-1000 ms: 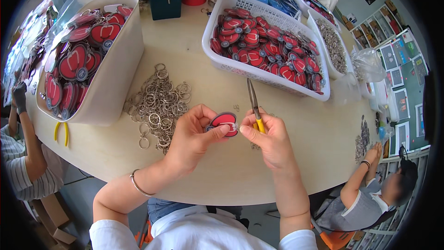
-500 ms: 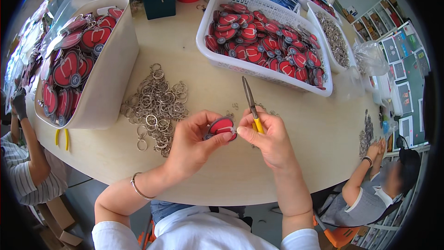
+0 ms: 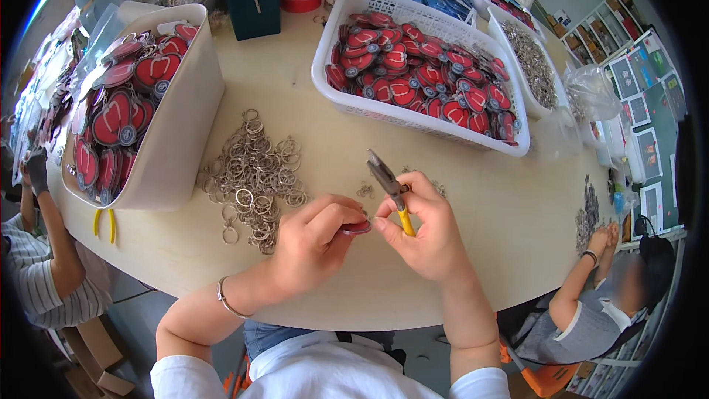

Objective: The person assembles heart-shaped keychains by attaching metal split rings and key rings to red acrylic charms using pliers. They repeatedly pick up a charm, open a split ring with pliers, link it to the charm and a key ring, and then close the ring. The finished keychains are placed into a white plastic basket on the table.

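Note:
My left hand (image 3: 314, 240) pinches a red key-chain tag (image 3: 357, 228) with a grey edge, seen almost edge-on. Most of that tag is hidden behind the fingers. In my right hand (image 3: 432, 240) are pliers (image 3: 385, 176) with yellow handles, their metal jaws pointing up and away from the tag. The right thumb and forefinger press together right beside the tag; anything tiny between them is too small to make out. Beyond my hands lie a few small metal rings (image 3: 365, 191). A heap of key rings with short chains (image 3: 255, 177) spreads left of them.
A white bin (image 3: 181, 118) of red tags stands at left, a white basket (image 3: 413, 120) of more at the back. Farther right is a tray of metal rings (image 3: 530, 63). Yellow-handled pliers (image 3: 105, 226) lie at the left edge. Co-workers sit on both sides.
My left hand has turned the tag from face-up to nearly edge-on and moved slightly nearer to me. The pliers' jaws have tipped left in my right hand.

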`<state>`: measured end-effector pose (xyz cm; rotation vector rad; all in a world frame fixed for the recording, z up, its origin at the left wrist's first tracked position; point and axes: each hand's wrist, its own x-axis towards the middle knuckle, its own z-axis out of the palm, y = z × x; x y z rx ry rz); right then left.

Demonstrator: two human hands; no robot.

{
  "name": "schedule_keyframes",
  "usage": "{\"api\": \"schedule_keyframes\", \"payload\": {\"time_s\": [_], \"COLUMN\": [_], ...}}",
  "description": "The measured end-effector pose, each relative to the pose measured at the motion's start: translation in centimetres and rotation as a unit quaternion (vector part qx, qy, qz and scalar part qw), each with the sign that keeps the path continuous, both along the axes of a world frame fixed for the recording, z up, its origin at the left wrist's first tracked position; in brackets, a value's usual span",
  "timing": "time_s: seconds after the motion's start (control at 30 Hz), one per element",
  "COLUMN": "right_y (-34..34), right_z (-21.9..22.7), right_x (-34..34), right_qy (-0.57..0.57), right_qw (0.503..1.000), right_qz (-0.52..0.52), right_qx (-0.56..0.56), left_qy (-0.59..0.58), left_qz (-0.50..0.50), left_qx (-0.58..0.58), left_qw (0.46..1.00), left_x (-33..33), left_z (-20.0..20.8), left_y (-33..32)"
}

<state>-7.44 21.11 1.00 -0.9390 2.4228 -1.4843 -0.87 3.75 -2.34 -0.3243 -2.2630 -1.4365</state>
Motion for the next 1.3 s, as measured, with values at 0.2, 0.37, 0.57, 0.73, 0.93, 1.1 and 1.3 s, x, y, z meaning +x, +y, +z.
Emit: {"api": "schedule_keyframes", "payload": {"time_s": [0.2,0.37,0.57,0.73,0.93,1.1,1.3], "right_y": [-0.4,-0.9,-1.3,-2.7,-9.4,-12.4,-11.2], "right_z": [0.0,-1.1,-1.5,0.1,-4.3,-6.0,-4.9], "right_x": [0.8,1.8,2.6,1.0,-3.8,-5.1,-4.7], "right_qy": [0.124,0.158,0.159,0.102,0.17,0.168,0.169], "right_qw": [0.991,0.981,0.979,0.992,0.981,0.971,0.977], "right_qz": [-0.035,-0.085,-0.089,-0.028,-0.028,-0.039,-0.016], "right_qx": [-0.03,-0.075,-0.089,-0.071,0.085,0.166,0.13], "left_qy": [0.098,0.099,0.095,0.089,0.126,0.152,0.12], "left_qz": [0.029,0.048,0.047,0.061,0.072,0.043,0.038], "left_qx": [-0.05,-0.08,-0.062,-0.062,-0.037,-0.043,-0.042], "left_qw": [0.993,0.991,0.992,0.992,0.989,0.987,0.991], "left_x": [-0.5,-0.3,0.1,1.3,1.9,1.5,1.9], "left_z": [-0.1,0.2,0.7,1.1,0.6,-0.4,-0.3], "left_y": [0.1,0.2,0.1,-2.5,-4.1,-3.8,-3.8]}}
